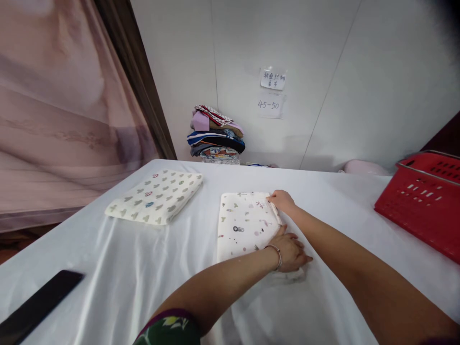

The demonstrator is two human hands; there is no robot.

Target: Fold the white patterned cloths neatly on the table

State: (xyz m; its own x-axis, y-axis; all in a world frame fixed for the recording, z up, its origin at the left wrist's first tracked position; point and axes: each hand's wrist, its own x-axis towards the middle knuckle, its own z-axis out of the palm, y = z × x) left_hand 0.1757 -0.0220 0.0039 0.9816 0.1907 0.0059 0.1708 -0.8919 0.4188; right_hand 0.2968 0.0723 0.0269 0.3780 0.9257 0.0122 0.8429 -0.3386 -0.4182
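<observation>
A folded white cloth with small printed figures in grey, red and pink lies flat in the middle of the table. Its far right corner is pinched between the thumb and fingers of my right hand. My left hand, with a bracelet at the wrist, rests across the cloth's near right part, fingers spread and its thumb by the right edge. That hand and forearm hide the near right part of the cloth. Another folded cloth, cream with grey cloud-like shapes, lies apart at the far left.
A white-covered table spans the view. At right stands a red plastic basket; a dark flat object lies at the near left. Behind the table a pile of folded fabrics rises against the wall. A pink curtain hangs at left.
</observation>
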